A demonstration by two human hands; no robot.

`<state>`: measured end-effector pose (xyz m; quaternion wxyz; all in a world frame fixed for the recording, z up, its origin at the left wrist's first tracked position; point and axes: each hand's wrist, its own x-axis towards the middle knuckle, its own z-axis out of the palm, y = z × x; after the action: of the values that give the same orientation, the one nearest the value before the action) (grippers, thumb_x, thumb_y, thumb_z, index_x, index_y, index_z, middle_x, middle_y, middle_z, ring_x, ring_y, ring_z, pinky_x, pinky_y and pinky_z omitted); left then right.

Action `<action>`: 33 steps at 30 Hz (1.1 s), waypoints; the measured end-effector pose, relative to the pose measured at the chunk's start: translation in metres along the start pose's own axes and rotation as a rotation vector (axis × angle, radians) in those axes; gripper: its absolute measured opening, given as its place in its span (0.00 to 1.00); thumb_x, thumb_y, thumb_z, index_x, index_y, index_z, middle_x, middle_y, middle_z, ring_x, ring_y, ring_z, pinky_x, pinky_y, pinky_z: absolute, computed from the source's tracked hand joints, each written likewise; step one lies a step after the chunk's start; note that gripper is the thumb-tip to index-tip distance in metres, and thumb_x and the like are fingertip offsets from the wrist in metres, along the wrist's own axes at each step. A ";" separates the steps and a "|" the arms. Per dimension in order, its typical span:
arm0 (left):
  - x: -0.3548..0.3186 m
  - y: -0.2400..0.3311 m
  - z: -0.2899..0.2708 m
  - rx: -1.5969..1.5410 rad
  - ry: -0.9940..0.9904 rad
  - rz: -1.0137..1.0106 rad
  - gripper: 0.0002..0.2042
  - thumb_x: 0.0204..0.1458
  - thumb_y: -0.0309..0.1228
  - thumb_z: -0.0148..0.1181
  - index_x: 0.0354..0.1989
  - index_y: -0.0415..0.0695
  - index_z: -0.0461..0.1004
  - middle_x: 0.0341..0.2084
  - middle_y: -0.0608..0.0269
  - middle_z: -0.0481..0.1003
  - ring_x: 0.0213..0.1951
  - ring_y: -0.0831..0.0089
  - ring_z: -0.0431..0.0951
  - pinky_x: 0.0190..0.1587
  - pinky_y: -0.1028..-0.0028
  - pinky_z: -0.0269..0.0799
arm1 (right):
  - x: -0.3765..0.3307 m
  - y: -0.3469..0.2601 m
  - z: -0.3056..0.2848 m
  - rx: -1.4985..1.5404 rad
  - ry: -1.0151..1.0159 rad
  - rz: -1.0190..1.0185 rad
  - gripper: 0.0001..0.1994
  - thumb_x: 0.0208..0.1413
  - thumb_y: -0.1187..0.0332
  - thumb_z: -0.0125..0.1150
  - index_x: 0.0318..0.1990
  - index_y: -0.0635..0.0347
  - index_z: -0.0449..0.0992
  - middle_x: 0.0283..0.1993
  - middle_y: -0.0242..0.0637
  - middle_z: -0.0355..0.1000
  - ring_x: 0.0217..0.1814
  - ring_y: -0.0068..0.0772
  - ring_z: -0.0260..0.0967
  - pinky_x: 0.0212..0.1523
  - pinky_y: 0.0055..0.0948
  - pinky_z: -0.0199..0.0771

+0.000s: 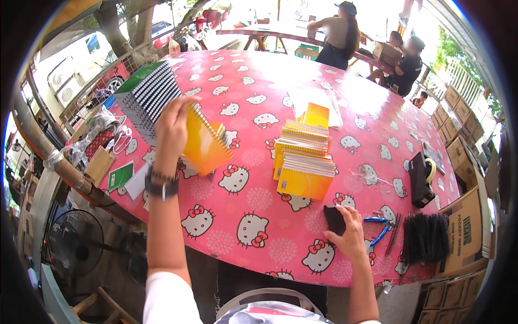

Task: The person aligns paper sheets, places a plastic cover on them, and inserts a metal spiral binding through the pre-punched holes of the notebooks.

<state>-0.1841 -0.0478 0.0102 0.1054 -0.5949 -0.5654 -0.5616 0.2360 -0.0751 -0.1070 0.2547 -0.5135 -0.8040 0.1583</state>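
Notebook [204,144], yellow, light and floppy, pinched at its top edge by left hand [171,129]; right hand [348,229] fingers closed on black block [334,218] near table [259,81] front edge.

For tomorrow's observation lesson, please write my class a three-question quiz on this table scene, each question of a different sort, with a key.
1. True or false: the left hand holds a yellow spiral notebook raised above the pink tablecloth.
2. What does the right hand rest on? A) a small black object B) the blue-handled pliers C) the tape dispenser
3. Fill in: the stack of yellow notebooks lies at the table's ______.

Key: 1 true; 2 A; 3 middle.
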 end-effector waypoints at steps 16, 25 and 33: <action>0.000 -0.092 0.092 0.560 -0.791 -0.247 0.28 0.40 0.49 0.61 0.48 0.46 0.69 0.48 0.57 0.70 0.57 0.62 0.63 0.60 0.44 0.43 | 0.008 0.045 0.002 -0.029 0.557 0.055 0.15 0.44 0.75 0.57 0.43 0.61 0.71 0.47 0.41 0.68 0.53 0.41 0.60 0.56 0.37 0.53; -0.056 0.047 0.157 -0.085 -0.515 0.418 0.18 0.42 0.36 0.63 0.42 0.44 0.72 0.41 0.61 0.73 0.47 0.62 0.69 0.50 0.63 0.62 | 0.010 0.040 0.003 0.120 0.641 0.090 0.10 0.44 0.76 0.56 0.37 0.61 0.73 0.43 0.40 0.70 0.48 0.39 0.61 0.53 0.35 0.57; -0.097 0.087 0.202 -0.065 -0.594 0.495 0.10 0.40 0.27 0.61 0.34 0.45 0.74 0.33 0.66 0.72 0.40 0.67 0.71 0.43 0.68 0.68 | -0.008 0.037 -0.015 0.150 0.698 0.034 0.08 0.44 0.78 0.56 0.34 0.61 0.73 0.41 0.38 0.71 0.44 0.37 0.62 0.48 0.31 0.61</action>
<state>0.0223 0.0230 -0.0917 0.0504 -0.8531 -0.3924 -0.3401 0.2750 -0.0664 -0.1156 0.5481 -0.5301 -0.6459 0.0361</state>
